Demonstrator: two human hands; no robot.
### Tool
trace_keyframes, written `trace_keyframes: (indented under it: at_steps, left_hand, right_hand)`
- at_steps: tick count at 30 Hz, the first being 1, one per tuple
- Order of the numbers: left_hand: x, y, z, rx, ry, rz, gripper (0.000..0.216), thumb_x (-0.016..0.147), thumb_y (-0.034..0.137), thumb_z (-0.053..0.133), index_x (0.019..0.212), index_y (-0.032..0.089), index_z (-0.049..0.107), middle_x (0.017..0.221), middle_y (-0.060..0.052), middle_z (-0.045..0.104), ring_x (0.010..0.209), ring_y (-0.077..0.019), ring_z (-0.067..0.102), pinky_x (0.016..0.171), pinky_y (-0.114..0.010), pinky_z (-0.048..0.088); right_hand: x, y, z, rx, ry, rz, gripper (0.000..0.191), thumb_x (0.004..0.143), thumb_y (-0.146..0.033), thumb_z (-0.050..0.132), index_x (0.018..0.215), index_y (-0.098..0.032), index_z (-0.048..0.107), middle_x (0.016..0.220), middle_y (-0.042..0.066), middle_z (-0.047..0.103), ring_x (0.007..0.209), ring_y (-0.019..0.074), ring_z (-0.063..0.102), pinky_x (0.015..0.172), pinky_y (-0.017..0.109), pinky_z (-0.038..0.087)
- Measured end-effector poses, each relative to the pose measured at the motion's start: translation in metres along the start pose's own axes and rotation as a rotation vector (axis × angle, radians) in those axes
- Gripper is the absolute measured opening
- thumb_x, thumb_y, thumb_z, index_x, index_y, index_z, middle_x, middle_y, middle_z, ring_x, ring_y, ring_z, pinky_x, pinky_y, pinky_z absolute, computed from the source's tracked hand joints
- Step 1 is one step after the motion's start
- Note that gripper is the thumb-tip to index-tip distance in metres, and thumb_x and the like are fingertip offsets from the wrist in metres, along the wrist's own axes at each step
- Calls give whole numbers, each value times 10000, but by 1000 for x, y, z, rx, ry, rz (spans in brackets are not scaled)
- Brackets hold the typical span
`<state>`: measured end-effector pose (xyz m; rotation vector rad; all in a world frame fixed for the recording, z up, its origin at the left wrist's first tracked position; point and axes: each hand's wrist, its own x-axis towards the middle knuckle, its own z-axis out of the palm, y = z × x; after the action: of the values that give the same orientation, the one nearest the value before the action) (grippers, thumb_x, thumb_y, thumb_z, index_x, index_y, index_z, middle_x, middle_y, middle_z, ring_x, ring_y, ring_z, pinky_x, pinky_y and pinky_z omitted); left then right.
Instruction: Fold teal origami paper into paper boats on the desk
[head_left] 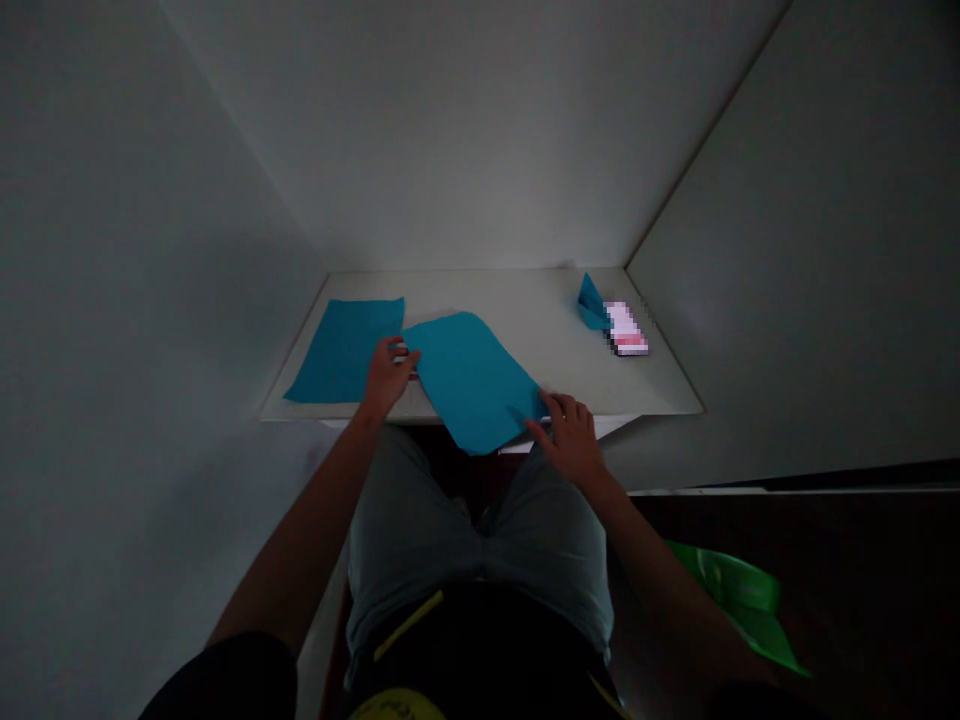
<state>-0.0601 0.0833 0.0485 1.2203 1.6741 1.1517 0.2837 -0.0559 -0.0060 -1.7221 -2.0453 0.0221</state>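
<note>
A blue sheet of paper (pixel 476 380) is held at a slant over the table's front edge, with one corner hanging past it. My left hand (pixel 390 372) pinches its left corner between thumb and fingers. At the right corner, my right hand (pixel 571 430) grips the paper, thumb in front and fingers at the far side. To the left, a second blue sheet (pixel 349 350) lies on the table, close to my left hand. A small folded blue paper boat (pixel 592 305) sits at the table's right rear.
The white table (pixel 525 300) is closed in by walls at the back and both sides. A phone (pixel 626 330) with a blurred, lit screen lies beside the folded paper. On the dark floor at the lower right is a green plastic object (pixel 742 590).
</note>
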Motion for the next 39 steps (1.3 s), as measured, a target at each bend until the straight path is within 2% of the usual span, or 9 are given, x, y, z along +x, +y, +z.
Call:
trace_keyframes:
  at_steps: [3,7,10,13,17,23,28,33,39]
  left_hand:
    - [36,16,-40,203,90,123,497,912,249,751,1361,202,545,1200,-92,715,772,-154,718,622,-267,604]
    - [92,24,-103,516,191,76,484,908,178,731,1353,173,543,1085,-48,737,742,-144,677,758,-312,603]
    - [124,16,-137,696,225,43,456,885,159,752,1303,149,571,986,-26,752,945,-203,702,971,-408,585]
    - [138,8,-149,803,203,57,468,931,240,725,1360,141,568,1158,-67,766,1163,-273,687,1082,-506,550]
    - [113,-3,-121,1030,256,272,571,997,385,639,1458,59,553,1505,-231,601,1384,-409,592,1134,-587,499]
    - [28,-46,-55,1086,-65,395,728,1040,623,449,1570,135,543,1664,-237,485,1542,-439,437,1245,-629,353]
    - [18,-70,-63,1084,-176,429,778,1044,582,399,1668,117,417,1757,-199,374,1654,-377,288,1330,-571,227]
    - [30,-53,-69,965,-155,436,702,1002,499,517,1619,167,481,1717,-202,441,1646,-402,295,1324,-621,194]
    - [-4,-24,30,458,-168,483,718,1003,551,621,1602,186,468,1542,-218,556,1381,-349,589,1216,-532,395]
  right_hand:
    - [19,8,-8,52,35,-6,680,1095,-638,420,1580,-172,520,1428,223,591,1275,388,592,1086,570,504]
    - [53,37,-28,117,64,46,692,1059,-658,494,1573,-196,512,1476,226,535,1084,337,700,969,536,592]
    - [76,65,-44,125,65,117,698,1037,-662,526,1571,-213,491,1536,219,480,865,251,736,833,469,638]
    - [101,92,-54,70,85,181,659,1045,-612,517,1563,-208,478,1562,225,459,836,234,742,784,428,643]
    - [137,116,-56,-104,28,257,595,1030,-463,554,1565,-214,478,1589,210,479,1025,304,737,845,443,642]
    - [176,118,-50,-318,-211,310,524,1033,-328,568,1539,-195,548,1562,190,562,1232,338,678,985,439,589]
    - [181,113,-48,-331,-264,370,370,1061,-300,519,1376,-229,700,1429,144,676,1188,314,694,926,399,569]
    - [161,88,-33,-155,-132,194,319,1061,-262,495,1271,-213,731,1291,141,730,1090,286,708,915,401,572]
    - [114,10,15,211,-72,-169,283,1082,-323,482,1183,-236,731,1189,138,729,1155,296,669,1048,476,566]
